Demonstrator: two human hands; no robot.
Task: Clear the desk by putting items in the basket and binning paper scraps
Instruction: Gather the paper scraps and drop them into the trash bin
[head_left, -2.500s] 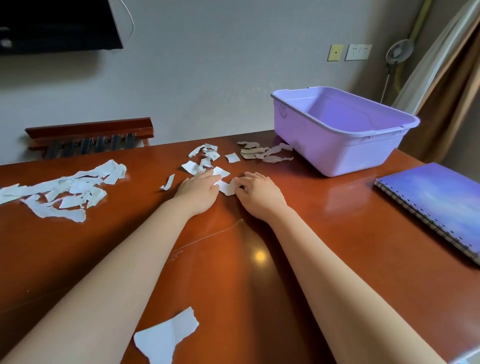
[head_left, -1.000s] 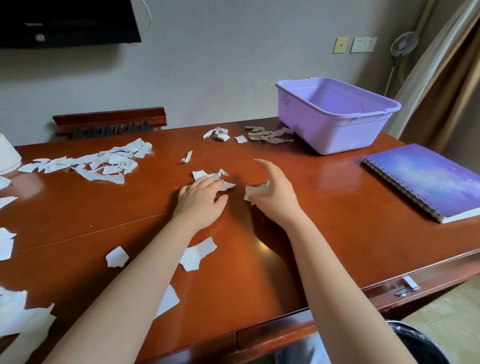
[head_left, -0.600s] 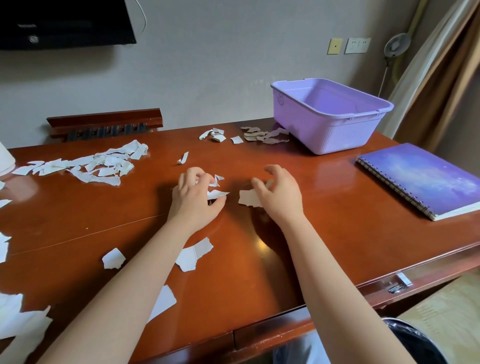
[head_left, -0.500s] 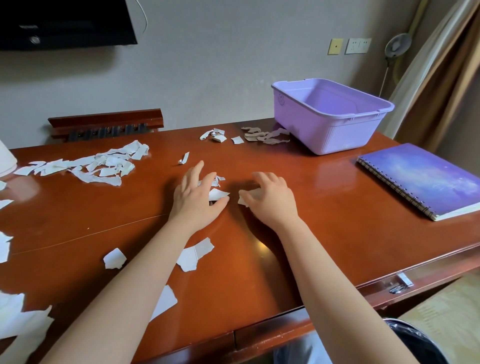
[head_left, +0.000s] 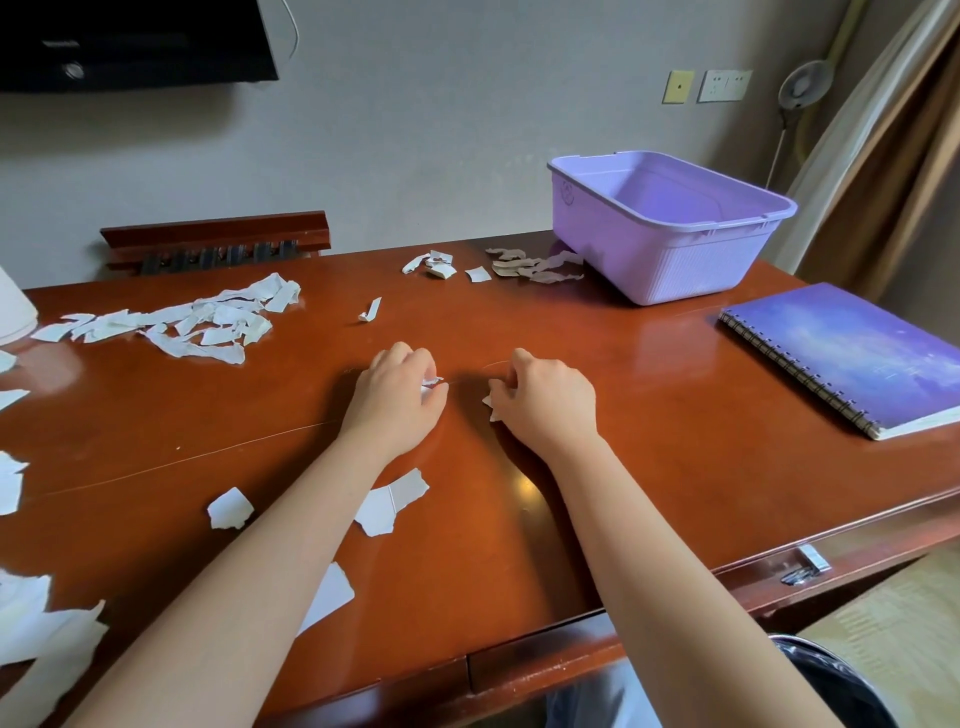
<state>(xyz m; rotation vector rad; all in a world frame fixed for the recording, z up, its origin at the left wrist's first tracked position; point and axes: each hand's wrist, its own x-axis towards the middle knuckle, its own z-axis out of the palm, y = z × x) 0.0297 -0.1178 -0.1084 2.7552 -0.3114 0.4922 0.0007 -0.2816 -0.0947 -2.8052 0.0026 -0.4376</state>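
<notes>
Head view. The left hand (head_left: 397, 402) has its fingers curled around a few white scraps (head_left: 431, 383) in the middle of the desk (head_left: 649, 415). The right hand (head_left: 548, 402) is curled too and pinches a torn piece (head_left: 491, 410) at its fingertips. The basket (head_left: 675, 270) stands at the far right of the desk, and nothing can be seen inside it. The notebook (head_left: 852, 353) lies near it, well apart from both hands.

I think the main danger is dropping. The scraps are thin and light, so a loose grip could let some slip out on the way to the bin. The dark round thing (head_left: 831, 686) below the desk edge may be that bin, but I cannot be sure. Also, a moving forearm could sweep the loose pieces (head_left: 392, 501) beside it off the front edge.

Half a second before, the left fingers were spread flat over the scraps and the right hand was more relaxed. Now both hands have closed into a grip, and the scraps between them are mostly hidden inside. The big pile (head_left: 208, 319) on the left, the basket and the notebook have not moved.
</notes>
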